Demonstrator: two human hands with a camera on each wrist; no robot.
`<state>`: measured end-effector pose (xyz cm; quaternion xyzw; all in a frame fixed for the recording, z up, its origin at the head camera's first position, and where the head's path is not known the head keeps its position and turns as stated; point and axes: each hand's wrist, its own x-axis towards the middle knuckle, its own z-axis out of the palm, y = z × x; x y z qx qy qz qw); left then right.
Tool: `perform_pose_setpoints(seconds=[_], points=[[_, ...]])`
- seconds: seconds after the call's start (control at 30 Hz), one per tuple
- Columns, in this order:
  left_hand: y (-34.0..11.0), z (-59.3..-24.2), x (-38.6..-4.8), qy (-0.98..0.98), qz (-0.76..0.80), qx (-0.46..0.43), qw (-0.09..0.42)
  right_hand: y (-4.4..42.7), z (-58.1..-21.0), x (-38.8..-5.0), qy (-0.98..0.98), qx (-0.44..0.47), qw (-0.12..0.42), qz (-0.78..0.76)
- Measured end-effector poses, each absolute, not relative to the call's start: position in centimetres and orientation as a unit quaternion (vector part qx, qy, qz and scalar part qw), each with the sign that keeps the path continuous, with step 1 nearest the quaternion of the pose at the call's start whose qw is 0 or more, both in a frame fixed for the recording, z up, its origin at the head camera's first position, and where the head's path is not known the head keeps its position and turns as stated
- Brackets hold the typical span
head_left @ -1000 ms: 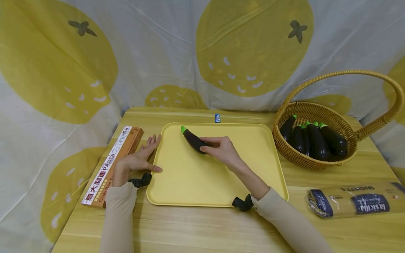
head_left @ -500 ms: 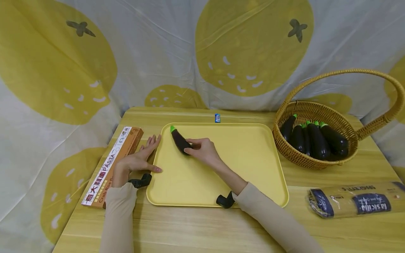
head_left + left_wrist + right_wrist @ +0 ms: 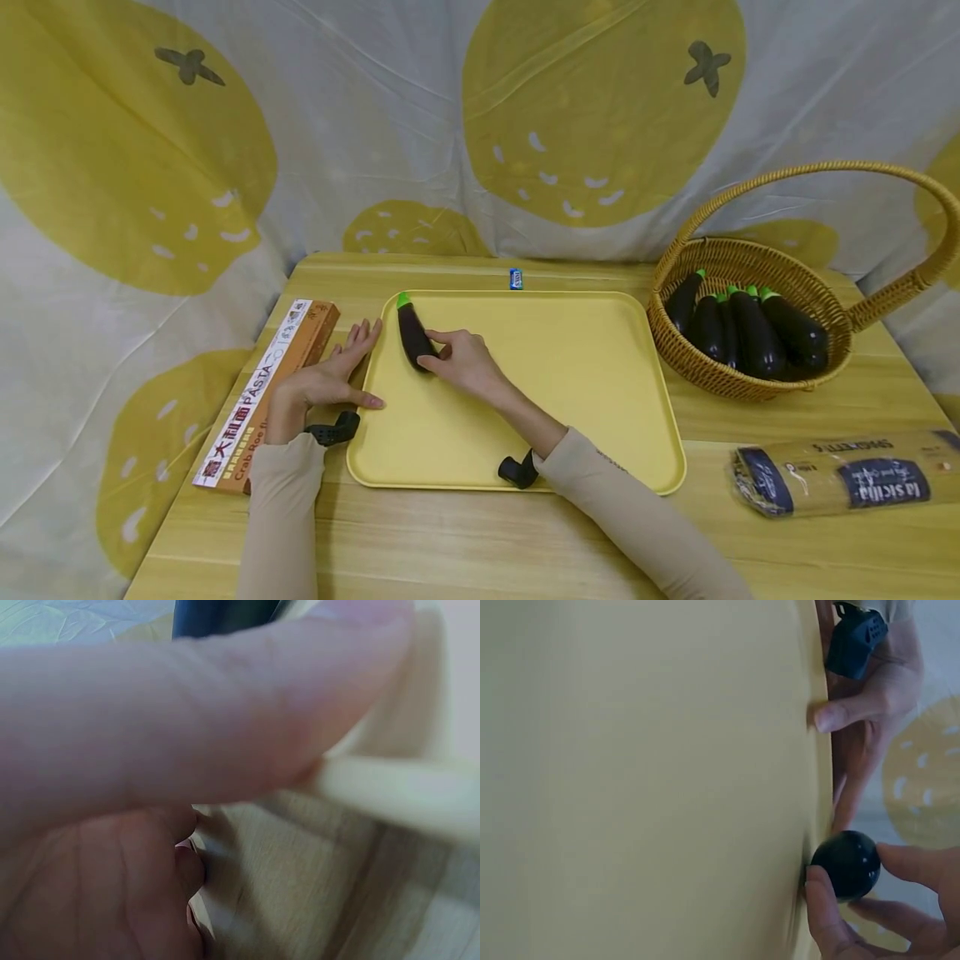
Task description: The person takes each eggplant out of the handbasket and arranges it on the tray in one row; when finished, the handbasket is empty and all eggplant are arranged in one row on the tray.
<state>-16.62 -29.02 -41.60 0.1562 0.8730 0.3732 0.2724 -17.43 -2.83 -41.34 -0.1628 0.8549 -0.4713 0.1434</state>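
Observation:
A dark purple eggplant [image 3: 411, 333] with a green stem end lies along the left side of the yellow tray [image 3: 480, 433]. My right hand [image 3: 471, 367] pinches its rounded near end between thumb and fingers. In the right wrist view that end shows as a glossy dark ball [image 3: 847, 864]. My left hand [image 3: 328, 385] rests at the tray's left rim, thumb over the edge and the other fingers stretched out along the outside. The left wrist view is mostly filled by the blurred thumb [image 3: 187, 727], which touches the pale rim.
A wicker basket [image 3: 705, 379] with a tall handle holds several eggplants at the right. Below it lies a spaghetti packet [image 3: 817, 479]. An orange and white pasta box [image 3: 258, 400] stands left of the tray. A small blue packet [image 3: 516, 279] lies behind the tray.
My right hand has moved left with the eggplant, from the tray's upper middle to its left side. The eggplant has turned more upright in the view. My left hand stays put.

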Motion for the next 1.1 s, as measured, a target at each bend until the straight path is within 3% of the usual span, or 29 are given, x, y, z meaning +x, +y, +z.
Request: perform_pose_setpoints(seconds=[0.4,1.1], points=[[-29.1,-41.6,-16.5,0.874,0.376,0.140,0.275,-3.4,-41.6,-17.7,0.875,-0.197,0.083,-0.434],[-29.1,-41.8,-16.7,0.874,0.372,0.155,0.272,-5.0,-41.4,-17.5,0.867,-0.201,0.125,-0.438]])
